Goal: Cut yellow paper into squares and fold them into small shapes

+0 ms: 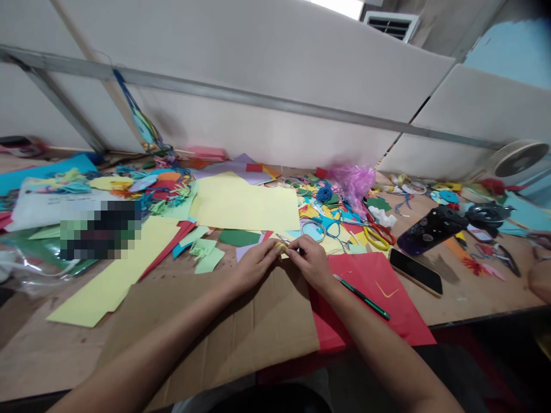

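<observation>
Currently held: a small folded yellow paper (280,248), pinched between both hands above the brown cardboard (241,332).
Left hand (256,267): fingers closed narrow, tips pressed on the paper's left side.
Right hand (307,261): fingers closed narrow, gripping the paper's right side, just beside the left fingertips.
By the right hand: a green pencil (364,296) lying on a red paper sheet (370,287).
By the left hand: pale green paper scraps (206,255) on the wooden table (473,298).
Farther right: yellow-handled scissors (376,237), a black phone (415,272) and a dark bottle (430,229).
Far side: a large pale yellow sheet (245,201), a blue twine ball (324,193), pink plastic wrap (353,186) and a white fan (519,159).
</observation>
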The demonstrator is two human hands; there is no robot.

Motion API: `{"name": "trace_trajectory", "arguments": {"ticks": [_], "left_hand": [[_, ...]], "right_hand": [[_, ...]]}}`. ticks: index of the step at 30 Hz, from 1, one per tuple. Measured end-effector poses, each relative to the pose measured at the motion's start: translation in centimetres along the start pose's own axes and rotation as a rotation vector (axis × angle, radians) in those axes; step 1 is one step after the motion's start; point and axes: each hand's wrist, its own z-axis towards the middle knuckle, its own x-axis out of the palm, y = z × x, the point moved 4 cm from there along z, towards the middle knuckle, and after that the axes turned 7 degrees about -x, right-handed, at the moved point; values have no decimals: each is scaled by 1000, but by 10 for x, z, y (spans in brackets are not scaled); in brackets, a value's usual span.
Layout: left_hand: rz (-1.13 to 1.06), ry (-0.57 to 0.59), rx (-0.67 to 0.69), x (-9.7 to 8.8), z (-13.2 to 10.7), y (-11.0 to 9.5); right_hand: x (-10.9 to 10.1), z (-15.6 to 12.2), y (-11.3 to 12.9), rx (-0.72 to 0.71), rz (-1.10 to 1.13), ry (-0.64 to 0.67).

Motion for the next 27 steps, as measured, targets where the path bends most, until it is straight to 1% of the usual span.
{"name": "trace_trajectory", "arguments": {"ticks": [2,5,7,11,15,17,19,21,23,27], "left_hand": [[-45,-19,-8,-1,1,2],[-121,-80,-14,-3,2,4],[-151,-89,-3,-3,2,2],[-177,-45,-13,0,2,2],[-214,-66,-11,-2,3,7],[-233,-76,-28,-3,3,9],[-233,-91,-39,-4,4,10],[-224,-112,-35,-4,3,8],[-234,-103,-37,-3,3,7],[-289,-59,-54,-3,4,10]], "right_hand": [[3,-1,-3,54,66,-13],[9,-1,-9,136,213,19],[12,0,-10,141,260,39],[10,1,-10,112,250,22],[10,1,-13,183,278,23],[11,0,-15,189,288,26],[14,0,-15,176,301,51],[16,0,-15,160,303,107],[17,0,-14,152,283,133],[13,2,-12,178,247,84]]}}
